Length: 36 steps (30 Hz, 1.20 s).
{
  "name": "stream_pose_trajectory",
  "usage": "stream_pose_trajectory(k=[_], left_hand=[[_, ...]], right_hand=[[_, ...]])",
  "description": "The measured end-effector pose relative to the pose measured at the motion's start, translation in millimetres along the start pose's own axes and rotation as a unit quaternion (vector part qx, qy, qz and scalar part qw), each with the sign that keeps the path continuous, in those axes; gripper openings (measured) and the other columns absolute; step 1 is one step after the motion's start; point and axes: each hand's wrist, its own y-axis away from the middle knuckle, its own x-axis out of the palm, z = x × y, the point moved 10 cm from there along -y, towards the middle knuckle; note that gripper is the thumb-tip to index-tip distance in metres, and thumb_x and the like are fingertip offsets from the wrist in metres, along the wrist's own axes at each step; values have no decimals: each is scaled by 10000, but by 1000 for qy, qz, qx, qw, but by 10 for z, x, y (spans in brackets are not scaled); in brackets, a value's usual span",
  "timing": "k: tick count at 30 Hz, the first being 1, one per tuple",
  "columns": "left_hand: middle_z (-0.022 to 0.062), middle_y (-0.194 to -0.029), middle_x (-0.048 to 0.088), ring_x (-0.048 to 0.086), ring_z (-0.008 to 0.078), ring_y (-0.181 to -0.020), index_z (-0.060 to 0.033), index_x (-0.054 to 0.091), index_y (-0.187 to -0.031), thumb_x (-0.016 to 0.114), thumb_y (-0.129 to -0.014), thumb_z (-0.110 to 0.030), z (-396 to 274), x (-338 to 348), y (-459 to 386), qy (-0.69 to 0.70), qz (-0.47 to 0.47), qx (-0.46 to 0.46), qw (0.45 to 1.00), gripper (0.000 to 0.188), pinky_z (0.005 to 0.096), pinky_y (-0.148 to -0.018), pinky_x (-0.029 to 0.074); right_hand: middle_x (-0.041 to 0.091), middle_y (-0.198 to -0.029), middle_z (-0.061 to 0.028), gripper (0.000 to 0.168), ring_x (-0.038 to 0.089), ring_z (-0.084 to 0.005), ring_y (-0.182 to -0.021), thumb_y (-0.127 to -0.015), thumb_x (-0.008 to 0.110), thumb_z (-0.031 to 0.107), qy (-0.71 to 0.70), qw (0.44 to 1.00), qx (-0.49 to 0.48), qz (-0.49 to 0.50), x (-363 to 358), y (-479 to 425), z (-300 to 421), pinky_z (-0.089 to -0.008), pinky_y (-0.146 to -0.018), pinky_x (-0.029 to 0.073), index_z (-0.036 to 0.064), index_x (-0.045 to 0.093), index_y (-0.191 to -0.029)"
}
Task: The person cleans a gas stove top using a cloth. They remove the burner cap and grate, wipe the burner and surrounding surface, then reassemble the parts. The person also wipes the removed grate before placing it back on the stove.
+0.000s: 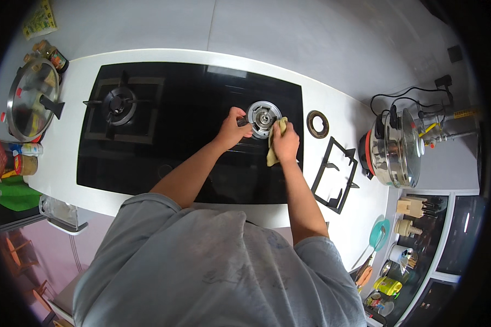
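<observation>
A black glass gas hob [188, 122] is set in the white counter before me. Its right burner [264, 118] shows bare metal rings and has no pan support over it. My left hand [231, 130] is at the burner's left edge, thumb and fingers around a small dark part [242, 121] that I cannot make out clearly. At the burner's right edge, my right hand [285, 143] grips a yellowish cloth [272, 153], which hangs down over the glass. The left burner [119, 105] carries its black pan support.
Right of the hob lie a dark round burner ring [318, 124] and a black pan support [334, 175]. Beyond them stands a steel pot with a glass lid [397, 149]. A lidded pan [34, 100] and jars [53, 55] stand at the far left.
</observation>
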Motion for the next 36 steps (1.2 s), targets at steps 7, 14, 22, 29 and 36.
stream_pose_trajectory(k=[7,14,22,29,36], left_hand=[[77,-901,536,651,155,-686,-29,463,-1086,661,-867,-11,-224,-191,244,-50,-72,24,996,296,281,-568,567],[73,-817,560,605,165,-743,-49,491,-1051,702,-846,-58,-400,-558,437,-235,-166,166,943,294,317,-692,494],[117,-908,586,621,251,-820,-44,503,-1023,727,-795,-80,-408,-558,441,-235,-168,136,948,322,354,-757,511],[77,-864,578,596,182,-765,-52,493,-1007,726,-772,-39,-393,-530,454,-218,-151,161,951,331,315,-743,497],[64,-829,589,577,152,-752,-45,515,-955,692,-762,-41,-408,-609,481,-203,-172,173,948,261,282,-721,484]], right_hand=[[690,-836,-39,166,612,-95,-784,-859,715,95,-280,927,73,239,113,367,35,-270,-735,499,9,674,-995],[665,-1080,-199,319,604,-392,-1047,-842,703,171,-130,982,-140,-2,-89,-626,1044,-415,-902,481,29,638,-1121],[519,-1358,-290,542,473,-380,-1311,-889,585,309,326,914,-204,131,1308,-463,1170,-494,-1172,201,-82,543,-1262],[601,-1224,-315,505,500,-399,-1283,-874,553,268,390,847,-324,161,1203,-36,1441,-518,-1190,150,-101,565,-1219],[611,-1215,-280,460,498,-369,-1281,-819,587,181,241,877,-389,144,895,412,1488,-466,-1197,183,-89,578,-1191]])
